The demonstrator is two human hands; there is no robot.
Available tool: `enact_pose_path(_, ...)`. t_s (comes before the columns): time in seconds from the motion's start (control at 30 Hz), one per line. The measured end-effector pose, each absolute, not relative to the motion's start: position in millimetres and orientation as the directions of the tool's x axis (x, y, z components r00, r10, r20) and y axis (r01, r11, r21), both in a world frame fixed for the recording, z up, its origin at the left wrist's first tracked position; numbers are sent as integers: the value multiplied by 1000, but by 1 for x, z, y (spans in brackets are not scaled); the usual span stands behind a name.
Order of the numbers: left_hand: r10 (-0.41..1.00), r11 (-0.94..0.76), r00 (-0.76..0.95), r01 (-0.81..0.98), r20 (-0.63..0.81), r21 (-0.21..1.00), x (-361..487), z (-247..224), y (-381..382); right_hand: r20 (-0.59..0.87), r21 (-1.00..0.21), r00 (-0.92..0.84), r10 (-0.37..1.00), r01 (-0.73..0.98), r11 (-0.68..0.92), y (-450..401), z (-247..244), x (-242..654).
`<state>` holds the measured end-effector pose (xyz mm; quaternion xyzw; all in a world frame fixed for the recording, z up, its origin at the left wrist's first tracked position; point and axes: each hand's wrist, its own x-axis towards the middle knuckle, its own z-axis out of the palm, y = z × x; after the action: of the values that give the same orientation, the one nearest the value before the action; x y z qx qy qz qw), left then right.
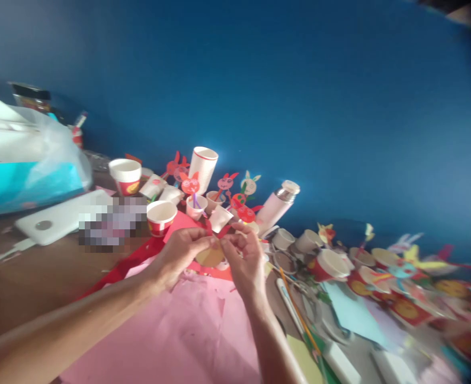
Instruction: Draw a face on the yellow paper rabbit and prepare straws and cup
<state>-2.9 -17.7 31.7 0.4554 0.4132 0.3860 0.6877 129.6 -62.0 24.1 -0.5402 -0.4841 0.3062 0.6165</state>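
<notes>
Head view: left hand [184, 248] and right hand [246, 257] are pinching a disc [208, 259], seemingly attaching red strips [208, 228]. Next is probably needing steadiness.

The single camera sits on the person's head and looks forward and slightly down, along the arms [95, 314], which enter from the bottom edge. It is close to the left hand [183, 248] and right hand [246, 258], near mid-frame. The table [59, 261] fills the lower part, the blue wall [259, 96] faces it above, and their meeting line slopes down rightward.
</notes>
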Motion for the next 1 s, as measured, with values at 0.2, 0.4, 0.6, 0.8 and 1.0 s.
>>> enact_pose_path(0.2, 913, 274, 358, -186, -195, 944, -2, 34, -19, 258, -965, 332, 907, 143, 222, -61, 28, 128)
enact_pose_path(0.4, 906, 286, 375, -198, -197, 938, 0, 34, -24, 304, -949, 325, 895, 188, 254, -65, 33, 124)
enact_pose_path(0.6, 896, 298, 398, -215, -195, 930, -1, 29, -22, 314, -944, 329, 891, 206, 257, -66, 32, 124)
enact_pose_path(0.8, 908, 264, 381, -195, -175, 945, -3, 33, -22, 276, -960, 319, 907, 140, 243, -67, 32, 126)
enact_pose_path(1.0, 919, 221, 361, -147, -156, 964, -6, 30, -16, 270, -962, 277, 922, 107, 250, -65, 28, 130)
